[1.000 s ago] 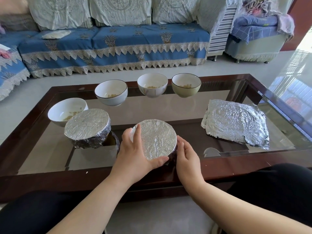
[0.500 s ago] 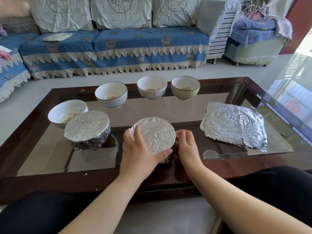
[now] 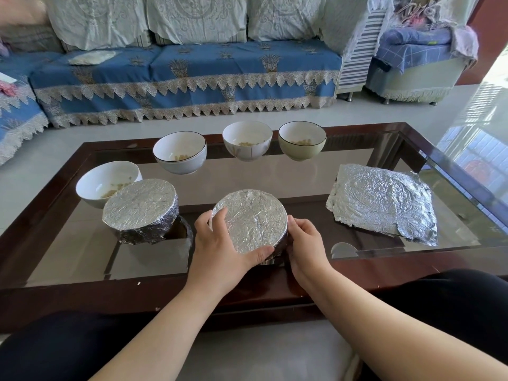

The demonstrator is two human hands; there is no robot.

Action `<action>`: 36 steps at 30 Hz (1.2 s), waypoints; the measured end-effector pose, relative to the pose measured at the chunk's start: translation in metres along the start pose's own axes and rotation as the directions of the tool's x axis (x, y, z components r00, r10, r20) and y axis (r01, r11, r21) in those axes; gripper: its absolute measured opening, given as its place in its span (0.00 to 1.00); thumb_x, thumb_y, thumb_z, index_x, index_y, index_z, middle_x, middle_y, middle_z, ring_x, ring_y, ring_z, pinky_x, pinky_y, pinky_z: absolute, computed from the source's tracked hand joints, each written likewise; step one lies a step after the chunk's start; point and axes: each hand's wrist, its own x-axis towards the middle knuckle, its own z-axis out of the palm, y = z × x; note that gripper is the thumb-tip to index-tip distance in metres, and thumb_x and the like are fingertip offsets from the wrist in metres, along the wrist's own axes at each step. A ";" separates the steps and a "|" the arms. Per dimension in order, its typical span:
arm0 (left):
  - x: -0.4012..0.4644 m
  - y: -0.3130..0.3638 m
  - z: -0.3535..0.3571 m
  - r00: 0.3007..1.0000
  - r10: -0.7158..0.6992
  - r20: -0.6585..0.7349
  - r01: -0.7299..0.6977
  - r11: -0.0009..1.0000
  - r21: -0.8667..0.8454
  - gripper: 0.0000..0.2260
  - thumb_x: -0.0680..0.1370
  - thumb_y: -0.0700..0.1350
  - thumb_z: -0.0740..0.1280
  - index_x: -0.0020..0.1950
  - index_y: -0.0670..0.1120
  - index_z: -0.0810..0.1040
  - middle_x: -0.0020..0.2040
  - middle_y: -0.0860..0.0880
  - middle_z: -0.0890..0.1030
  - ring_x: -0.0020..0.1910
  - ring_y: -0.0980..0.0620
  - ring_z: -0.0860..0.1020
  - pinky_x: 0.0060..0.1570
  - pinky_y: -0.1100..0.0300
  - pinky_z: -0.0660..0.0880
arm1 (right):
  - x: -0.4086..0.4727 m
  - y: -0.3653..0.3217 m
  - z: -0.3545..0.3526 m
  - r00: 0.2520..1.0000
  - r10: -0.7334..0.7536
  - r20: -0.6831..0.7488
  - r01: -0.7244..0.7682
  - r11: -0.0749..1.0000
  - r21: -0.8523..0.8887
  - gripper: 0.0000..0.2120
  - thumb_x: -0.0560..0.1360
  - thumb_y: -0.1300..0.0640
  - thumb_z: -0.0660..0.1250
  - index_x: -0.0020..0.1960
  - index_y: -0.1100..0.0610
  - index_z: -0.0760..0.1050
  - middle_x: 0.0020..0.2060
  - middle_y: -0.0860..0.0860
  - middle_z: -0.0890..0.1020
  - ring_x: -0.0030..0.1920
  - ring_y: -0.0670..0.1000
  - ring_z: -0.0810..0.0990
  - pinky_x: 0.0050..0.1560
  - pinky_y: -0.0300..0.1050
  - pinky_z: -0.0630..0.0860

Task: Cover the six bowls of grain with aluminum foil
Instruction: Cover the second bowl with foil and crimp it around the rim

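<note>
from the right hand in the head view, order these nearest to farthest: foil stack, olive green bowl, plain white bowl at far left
From the right hand:
1. Foil stack, to its right on the glass.
2. Olive green bowl, straight behind it at the far edge.
3. Plain white bowl, far left, behind the other covered bowl.

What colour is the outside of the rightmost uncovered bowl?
Pale olive green outside, white inside with a dark rim; the head view shows it clearly.

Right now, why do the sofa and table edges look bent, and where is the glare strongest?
Head view: the wide-angle lens bows the sofa and the table; daylight from the right washes out the floor and glints off the foil sheets; the centre stays sharp.
</note>
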 end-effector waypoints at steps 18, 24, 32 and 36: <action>-0.003 0.007 0.003 0.998 -0.018 -0.055 0.015 0.998 -0.059 0.56 0.59 0.70 0.72 0.78 0.46 0.55 0.73 0.45 0.57 0.72 0.46 0.63 0.64 0.59 0.62 | 0.009 -0.005 0.002 0.990 0.132 0.042 -0.136 0.982 0.133 0.07 0.80 0.70 0.58 0.51 0.61 0.73 0.40 0.57 0.81 0.33 0.50 0.79 0.31 0.43 0.76; -0.006 0.006 0.007 0.998 -0.033 -0.047 0.027 0.993 -0.118 0.58 0.57 0.77 0.62 0.79 0.46 0.52 0.75 0.43 0.54 0.75 0.44 0.59 0.69 0.54 0.63 | 0.007 -0.004 0.001 0.997 0.080 0.007 -0.080 0.995 0.061 0.08 0.80 0.68 0.59 0.48 0.60 0.75 0.39 0.55 0.82 0.33 0.50 0.79 0.33 0.44 0.76; -0.016 0.013 0.002 0.995 -0.077 0.059 0.091 0.953 -0.288 0.53 0.63 0.76 0.62 0.80 0.53 0.48 0.78 0.48 0.50 0.77 0.47 0.53 0.71 0.56 0.54 | 0.006 -0.022 -0.010 0.995 -0.026 0.101 0.045 0.982 -0.184 0.17 0.75 0.69 0.57 0.52 0.58 0.82 0.44 0.55 0.86 0.41 0.52 0.84 0.38 0.43 0.78; -0.013 0.013 -0.007 0.983 -0.147 0.113 0.180 0.904 -0.388 0.47 0.64 0.68 0.65 0.79 0.56 0.51 0.74 0.50 0.54 0.74 0.49 0.57 0.70 0.58 0.56 | 0.014 -0.027 -0.018 0.981 -0.045 0.187 0.093 0.962 -0.257 0.16 0.79 0.65 0.58 0.58 0.53 0.80 0.53 0.51 0.85 0.53 0.51 0.83 0.56 0.47 0.78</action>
